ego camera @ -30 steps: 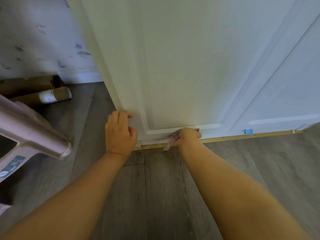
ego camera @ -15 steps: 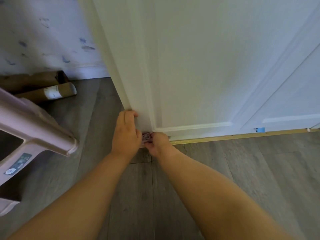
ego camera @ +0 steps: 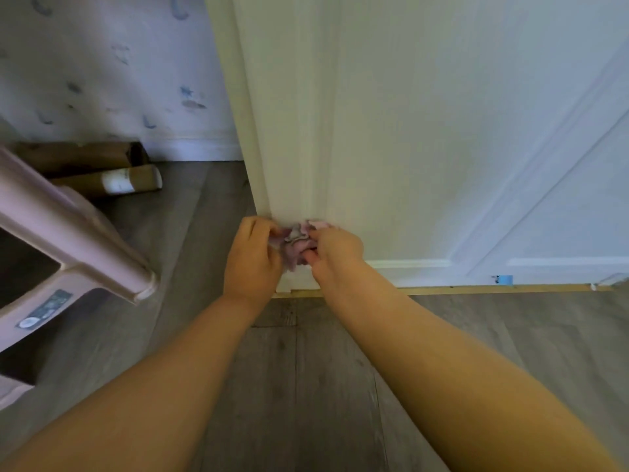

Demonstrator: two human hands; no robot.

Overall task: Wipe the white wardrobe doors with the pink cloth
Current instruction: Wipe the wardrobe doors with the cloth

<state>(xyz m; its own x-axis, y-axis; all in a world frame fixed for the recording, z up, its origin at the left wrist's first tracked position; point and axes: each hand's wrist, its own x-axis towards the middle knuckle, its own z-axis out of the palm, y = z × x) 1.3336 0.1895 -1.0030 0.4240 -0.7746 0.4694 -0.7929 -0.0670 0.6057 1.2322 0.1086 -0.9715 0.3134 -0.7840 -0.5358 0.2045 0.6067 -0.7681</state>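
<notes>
The white wardrobe door [ego camera: 425, 137] fills the upper right, its bottom edge just above the floor. The pink cloth [ego camera: 296, 242] is bunched up in front of the door's lower left corner. My left hand [ego camera: 253, 258] grips the cloth from the left with curled fingers. My right hand [ego camera: 335, 253] grips it from the right, thumb under the bundle. Both hands meet on the cloth, close to the door's corner. Most of the cloth is hidden between the hands.
A pink plastic stool [ego camera: 64, 253] juts in at the left. Two cardboard tubes [ego camera: 112, 172] lie on the grey wood floor [ego camera: 306, 386] by the patterned wall [ego camera: 102, 69]. A wooden strip [ego camera: 476, 288] runs under the door, with a bit of blue tape [ego camera: 502, 279].
My right hand slid the cloth left along the door's bottom edge to the corner. My left hand left the door's edge and took hold of the cloth too.
</notes>
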